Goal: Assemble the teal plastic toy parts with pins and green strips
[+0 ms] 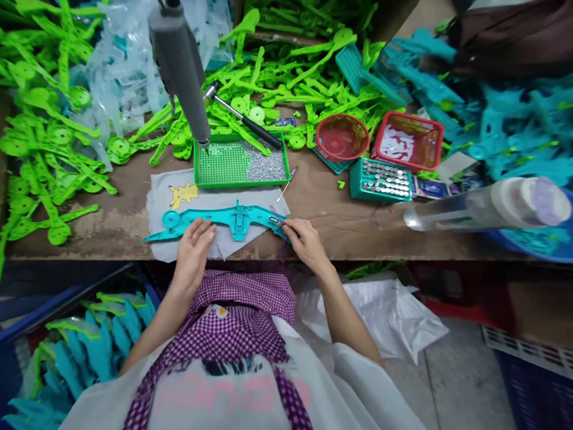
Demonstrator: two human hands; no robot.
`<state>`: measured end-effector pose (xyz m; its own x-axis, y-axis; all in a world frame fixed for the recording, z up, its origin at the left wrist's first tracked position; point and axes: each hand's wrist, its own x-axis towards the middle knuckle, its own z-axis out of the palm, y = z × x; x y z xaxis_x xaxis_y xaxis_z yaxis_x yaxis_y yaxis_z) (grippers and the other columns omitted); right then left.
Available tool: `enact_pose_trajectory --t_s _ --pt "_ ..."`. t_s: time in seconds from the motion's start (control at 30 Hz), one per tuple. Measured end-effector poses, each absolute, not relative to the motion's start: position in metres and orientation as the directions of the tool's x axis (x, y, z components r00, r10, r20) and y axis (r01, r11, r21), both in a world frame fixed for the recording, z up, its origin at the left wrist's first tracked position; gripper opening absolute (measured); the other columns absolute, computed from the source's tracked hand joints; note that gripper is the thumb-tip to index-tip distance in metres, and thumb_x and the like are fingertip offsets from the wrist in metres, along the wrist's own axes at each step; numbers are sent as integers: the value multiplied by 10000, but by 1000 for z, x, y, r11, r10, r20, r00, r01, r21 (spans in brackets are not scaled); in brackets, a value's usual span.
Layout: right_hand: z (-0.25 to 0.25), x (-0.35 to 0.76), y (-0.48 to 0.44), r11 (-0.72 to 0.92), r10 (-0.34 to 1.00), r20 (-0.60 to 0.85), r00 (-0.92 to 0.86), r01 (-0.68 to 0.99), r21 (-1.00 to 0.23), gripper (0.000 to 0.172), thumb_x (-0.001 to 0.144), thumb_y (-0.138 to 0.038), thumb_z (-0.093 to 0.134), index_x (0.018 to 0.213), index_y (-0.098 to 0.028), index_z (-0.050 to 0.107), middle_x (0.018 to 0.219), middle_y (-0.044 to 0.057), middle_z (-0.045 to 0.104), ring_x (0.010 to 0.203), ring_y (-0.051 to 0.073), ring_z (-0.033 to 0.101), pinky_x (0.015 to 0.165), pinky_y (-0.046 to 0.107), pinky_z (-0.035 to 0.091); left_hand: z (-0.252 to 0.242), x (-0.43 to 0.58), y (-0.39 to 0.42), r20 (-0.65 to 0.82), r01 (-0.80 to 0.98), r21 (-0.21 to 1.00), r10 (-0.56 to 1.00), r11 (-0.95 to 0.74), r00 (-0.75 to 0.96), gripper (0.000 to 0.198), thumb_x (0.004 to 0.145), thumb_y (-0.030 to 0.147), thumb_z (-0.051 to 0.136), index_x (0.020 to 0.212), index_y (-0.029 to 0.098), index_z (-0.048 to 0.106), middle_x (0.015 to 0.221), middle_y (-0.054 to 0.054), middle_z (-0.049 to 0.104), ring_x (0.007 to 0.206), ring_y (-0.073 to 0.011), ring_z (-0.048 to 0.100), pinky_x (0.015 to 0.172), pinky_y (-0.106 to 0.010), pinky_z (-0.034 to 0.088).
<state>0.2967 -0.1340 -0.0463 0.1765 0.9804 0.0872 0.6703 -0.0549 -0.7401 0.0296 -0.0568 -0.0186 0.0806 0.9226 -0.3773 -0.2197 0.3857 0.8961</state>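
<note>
A long turquoise plastic part (239, 221) lies across a light grey cloth (160, 198) at the table's front edge. My left hand (194, 250) is closed at the near edge of its left half, with the fingers bent against it. At the right end, my right hand (308, 245) has its thumb and fingers pressed together beside a small shiny metal piece (274, 220) set in the part. Thin dark wires trail near these fingertips. What the right fingers pinch is hidden. Beyond the cloth's right corner lies a thin screwdriver (287, 183).
A grey electric screwdriver (179, 65) hangs over a green tray (199, 179) of small metal screws. A hammer (245, 116) rests across the tray. Behind are heaped green parts (44, 120). Rightward stand red baskets (384, 158), a teal box (356, 186) and a clear bottle (488, 204).
</note>
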Motion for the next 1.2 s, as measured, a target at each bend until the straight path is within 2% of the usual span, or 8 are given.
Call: enact_pose_trajectory --t_s 0.1,0.2,0.43,0.53,0.7,0.87,1.03,1.2 --pt "-47 297 -134 -38 985 89 146 695 -718 338 980 -395 432 1006 -205 710 969 98 753 911 222 659 893 397 441 -14 46 -60 -534 -470 735 844 489 42 252 666 156 771 842 197 595 874 -15 695 992 -180 698 993 -330 489" --pt "-50 297 -135 -32 983 103 150 700 -713 328 977 -394 439 992 -212 711 965 97 753 903 223 658 884 394 436 -12 50 -58 -653 -502 642 756 580 38 200 671 101 730 760 188 574 776 -7 688 888 -163 709 939 -314 510" --pt "-45 300 -133 -10 993 72 92 678 -735 331 976 -408 414 948 -211 679 933 95 728 891 229 644 875 399 436 -19 80 -34 -648 -463 646 757 607 88 214 650 180 791 676 171 579 707 4 658 745 -142 652 726 -269 509" --pt "-18 303 -134 -50 990 56 130 693 -719 331 979 -431 397 888 -217 633 888 75 687 884 221 624 892 398 424 -23 90 -28 -584 -447 701 807 556 88 210 653 203 808 730 160 618 727 -3 687 700 -143 646 698 -275 509" --pt "28 297 -137 -243 913 79 400 689 -683 328 971 -452 390 823 -225 575 789 43 631 809 201 585 840 360 420 -25 89 -29 -593 -448 645 776 618 216 250 753 299 789 885 181 614 774 -26 718 709 -170 695 744 -331 560" --pt "20 271 -121 -228 974 -197 116 538 -812 385 959 -483 374 724 -214 519 657 -9 551 639 150 525 612 269 398 -27 84 -28 -563 -433 644 774 631 289 414 808 360 769 1156 232 585 863 -46 728 815 -201 721 768 -339 582" --pt "5 256 -108 -314 945 -262 197 772 -552 370 976 -399 400 709 -214 579 669 18 646 627 158 571 596 266 322 -35 76 -29 -481 -407 680 790 610 381 544 782 390 792 1251 264 547 947 -55 736 813 -203 727 770 -355 600" --pt "12 255 -105 -324 940 -220 260 880 -348 331 984 -391 424 894 -224 695 802 69 746 695 202 653 606 287 313 -40 72 -30 -408 -422 700 808 576 425 654 739 365 825 1302 280 504 979 -51 739 804 -211 733 740 -355 609"
